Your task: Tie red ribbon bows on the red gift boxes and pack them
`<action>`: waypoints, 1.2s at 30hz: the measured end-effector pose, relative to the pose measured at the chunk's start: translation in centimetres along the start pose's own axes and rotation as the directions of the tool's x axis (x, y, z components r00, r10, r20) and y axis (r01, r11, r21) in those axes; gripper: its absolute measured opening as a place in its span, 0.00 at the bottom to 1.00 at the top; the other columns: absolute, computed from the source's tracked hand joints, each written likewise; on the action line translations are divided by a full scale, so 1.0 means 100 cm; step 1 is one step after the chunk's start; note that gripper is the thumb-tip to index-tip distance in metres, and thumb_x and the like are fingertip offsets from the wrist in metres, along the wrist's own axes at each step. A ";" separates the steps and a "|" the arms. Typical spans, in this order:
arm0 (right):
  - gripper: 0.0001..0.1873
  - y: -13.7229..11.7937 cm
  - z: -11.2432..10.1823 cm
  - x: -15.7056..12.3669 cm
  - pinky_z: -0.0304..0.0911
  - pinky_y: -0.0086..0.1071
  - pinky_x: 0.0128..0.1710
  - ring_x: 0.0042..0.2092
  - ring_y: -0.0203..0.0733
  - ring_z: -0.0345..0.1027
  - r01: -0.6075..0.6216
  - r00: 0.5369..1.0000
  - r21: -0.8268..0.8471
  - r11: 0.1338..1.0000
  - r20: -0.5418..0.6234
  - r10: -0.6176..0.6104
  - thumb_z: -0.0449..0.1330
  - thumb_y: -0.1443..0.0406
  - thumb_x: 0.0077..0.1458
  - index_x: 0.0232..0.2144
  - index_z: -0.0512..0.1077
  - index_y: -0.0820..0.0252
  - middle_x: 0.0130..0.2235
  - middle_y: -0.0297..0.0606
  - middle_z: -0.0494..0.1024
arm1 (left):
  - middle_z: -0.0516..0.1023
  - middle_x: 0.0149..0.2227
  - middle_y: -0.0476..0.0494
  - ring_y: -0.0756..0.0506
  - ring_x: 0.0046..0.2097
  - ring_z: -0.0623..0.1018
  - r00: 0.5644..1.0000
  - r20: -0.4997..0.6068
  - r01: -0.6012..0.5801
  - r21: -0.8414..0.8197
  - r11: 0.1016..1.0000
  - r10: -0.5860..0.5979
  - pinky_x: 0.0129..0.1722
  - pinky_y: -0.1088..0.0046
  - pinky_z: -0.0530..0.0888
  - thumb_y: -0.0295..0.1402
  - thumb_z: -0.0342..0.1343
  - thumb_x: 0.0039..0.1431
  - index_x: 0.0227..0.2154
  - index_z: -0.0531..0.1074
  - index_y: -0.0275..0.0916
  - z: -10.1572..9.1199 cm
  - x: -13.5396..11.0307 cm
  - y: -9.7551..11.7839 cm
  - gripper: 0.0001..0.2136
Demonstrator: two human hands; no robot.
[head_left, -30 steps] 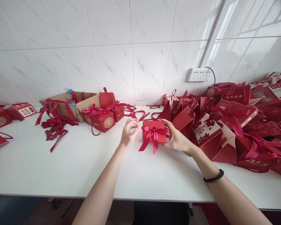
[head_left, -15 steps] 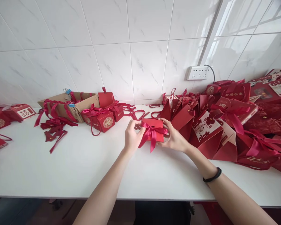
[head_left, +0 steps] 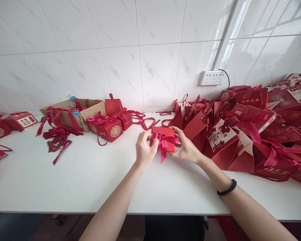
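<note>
Between my hands is a small red gift box (head_left: 163, 130), its top toward me. A shiny crimson ribbon (head_left: 163, 152) is tied across it in a bow, with one tail hanging over the front. My left hand (head_left: 145, 149) is closed at the left side, the thumb pressed on the bow's left loop and the fingers curled by the box edge. My right hand (head_left: 187, 147) holds the right side of the box, index finger at the back corner and thumb near the front corner. The box's underside is hidden.
Many red gift bags (head_left: 220, 144) are heaped on the right. Finished-looking red boxes (head_left: 112, 130) stand left of centre beside a cardboard box (head_left: 86, 122) draped with ribbons. Loose ribbons (head_left: 57, 139) lie on the white table (head_left: 90, 180). A power strip (head_left: 212, 78) is on the tiled wall.
My left hand has shifted slightly right and its thumb now covers the bow's left loop and left tail. The right hand and the box have barely moved.
</note>
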State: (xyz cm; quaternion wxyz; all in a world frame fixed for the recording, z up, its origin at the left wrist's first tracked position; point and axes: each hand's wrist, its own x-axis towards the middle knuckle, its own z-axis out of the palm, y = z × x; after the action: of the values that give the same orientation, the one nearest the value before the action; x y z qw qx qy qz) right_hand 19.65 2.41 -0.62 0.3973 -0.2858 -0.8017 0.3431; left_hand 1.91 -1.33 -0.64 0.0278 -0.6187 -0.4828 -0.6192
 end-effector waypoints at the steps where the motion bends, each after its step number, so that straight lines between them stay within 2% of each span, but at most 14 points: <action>1: 0.48 0.000 0.000 0.000 0.64 0.47 0.53 0.61 0.54 0.56 0.005 1.000 -0.004 1.000 -0.001 -0.005 0.67 0.65 0.41 0.60 0.46 0.55 0.58 0.50 0.61 | 0.65 0.24 0.51 0.50 0.29 0.67 1.000 -0.004 -0.011 -0.005 1.000 0.011 0.31 0.73 0.68 0.26 0.51 0.51 0.23 0.59 0.41 0.000 0.000 0.000 0.07; 8: 0.48 0.005 0.001 -0.001 0.65 0.48 0.52 0.61 0.56 0.55 0.038 0.999 -0.046 0.998 -0.013 -0.038 0.66 0.66 0.40 0.60 0.47 0.53 0.60 0.48 0.59 | 0.67 0.26 0.50 0.50 0.30 0.68 0.999 -0.003 0.034 -0.041 0.999 -0.034 0.32 0.73 0.69 0.24 0.52 0.47 0.25 0.61 0.41 0.001 -0.004 0.001 0.06; 15: 0.48 0.006 0.000 -0.001 0.64 0.49 0.53 0.61 0.56 0.55 0.020 1.000 -0.040 0.999 -0.008 -0.021 0.66 0.66 0.40 0.61 0.48 0.52 0.59 0.48 0.59 | 0.69 0.31 0.47 0.49 0.34 0.70 0.996 0.050 0.079 -0.088 0.993 -0.075 0.36 0.71 0.71 0.24 0.50 0.49 0.32 0.63 0.41 0.000 -0.004 -0.003 0.08; 23: 0.48 0.007 -0.001 -0.002 0.62 0.49 0.55 0.61 0.56 0.55 0.035 0.999 -0.049 0.998 -0.009 -0.035 0.66 0.66 0.40 0.61 0.48 0.54 0.59 0.48 0.59 | 0.69 0.31 0.48 0.49 0.34 0.71 0.997 0.047 0.062 -0.108 0.992 -0.057 0.37 0.71 0.70 0.22 0.49 0.48 0.31 0.62 0.41 -0.001 -0.002 -0.002 0.08; 25: 0.48 0.007 -0.001 -0.002 0.62 0.49 0.55 0.61 0.57 0.54 0.025 1.000 -0.050 0.998 -0.012 -0.025 0.66 0.66 0.40 0.61 0.48 0.54 0.60 0.48 0.58 | 0.69 0.30 0.48 0.48 0.34 0.70 0.995 0.097 0.031 -0.121 0.992 -0.020 0.37 0.70 0.70 0.22 0.48 0.47 0.29 0.63 0.41 -0.004 0.000 -0.001 0.08; 27: 0.48 0.007 -0.001 -0.002 0.62 0.50 0.55 0.62 0.57 0.54 0.020 1.000 -0.055 0.998 -0.012 -0.021 0.66 0.66 0.40 0.60 0.48 0.54 0.60 0.49 0.58 | 0.69 0.30 0.48 0.47 0.34 0.69 0.981 0.193 0.023 -0.178 0.984 0.012 0.37 0.69 0.69 0.23 0.49 0.45 0.29 0.65 0.40 -0.008 0.004 -0.001 0.08; 29: 0.48 0.008 -0.002 -0.002 0.62 0.50 0.55 0.62 0.56 0.54 0.028 1.000 -0.055 0.998 -0.008 -0.029 0.66 0.66 0.40 0.60 0.48 0.55 0.60 0.49 0.59 | 0.69 0.29 0.47 0.47 0.34 0.69 0.955 0.296 0.077 -0.271 0.960 0.007 0.36 0.69 0.68 0.25 0.50 0.45 0.29 0.67 0.40 -0.013 0.009 -0.002 0.07; 32: 0.48 0.008 -0.004 -0.001 0.63 0.49 0.54 0.61 0.56 0.55 0.036 0.999 -0.049 0.998 -0.002 -0.037 0.66 0.65 0.40 0.60 0.48 0.55 0.60 0.49 0.59 | 0.69 0.29 0.47 0.47 0.33 0.69 0.917 0.395 0.219 -0.366 0.904 -0.062 0.35 0.69 0.66 0.30 0.51 0.49 0.29 0.68 0.39 -0.020 0.016 -0.004 0.04; 36: 0.48 0.007 -0.005 -0.002 0.63 0.49 0.55 0.61 0.57 0.55 0.060 0.998 -0.054 0.997 0.018 -0.059 0.66 0.66 0.40 0.61 0.49 0.53 0.61 0.48 0.58 | 0.69 0.28 0.47 0.48 0.32 0.67 0.895 0.405 0.313 -0.273 0.910 -0.186 0.34 0.70 0.65 0.34 0.51 0.54 0.27 0.68 0.39 -0.024 0.022 -0.004 0.06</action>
State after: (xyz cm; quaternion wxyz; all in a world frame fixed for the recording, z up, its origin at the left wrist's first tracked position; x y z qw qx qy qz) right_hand 20.30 2.85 -0.97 0.3929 -0.2698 -0.8220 0.3116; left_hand -0.63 -1.40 1.46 -0.2487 -0.6518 -0.4447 -0.5617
